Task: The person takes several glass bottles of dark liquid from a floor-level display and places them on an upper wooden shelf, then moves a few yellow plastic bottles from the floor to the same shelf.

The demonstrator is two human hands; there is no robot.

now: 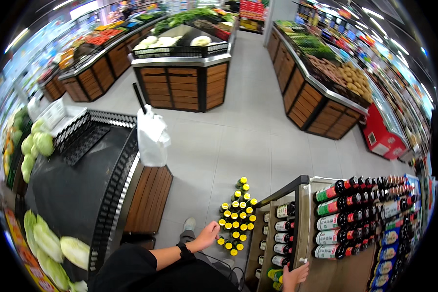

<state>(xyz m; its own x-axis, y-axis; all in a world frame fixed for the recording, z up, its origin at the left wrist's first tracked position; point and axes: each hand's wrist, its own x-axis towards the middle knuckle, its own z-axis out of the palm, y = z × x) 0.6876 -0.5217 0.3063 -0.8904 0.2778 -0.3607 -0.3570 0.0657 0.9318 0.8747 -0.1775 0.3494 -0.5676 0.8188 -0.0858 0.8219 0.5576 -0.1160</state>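
My left hand [207,235], with a black band on the wrist, is held just left of a cluster of yellow-capped bottles [235,215] standing on the floor. Its fingers are curled, and whether they hold anything cannot be told. At the lower right my right hand [295,275] is at the edge of a wooden shelf unit [306,219], near a small white fitting [303,260]. Dark sauce bottles [283,237] with pale labels stand on the lower shelf beside it, with green-and-yellow bottles [275,274] nearest the hand. More dark bottles with red necks [328,222] stand in rows on the upper shelf.
A black produce stand [76,189] with cabbages [43,143] is on the left, a roll of white plastic bags [152,138] at its corner. Wood-panelled vegetable stands [184,85] are ahead, another [310,106] to the right near a red freezer [383,135]. Grey tiled floor [241,146] runs between them.
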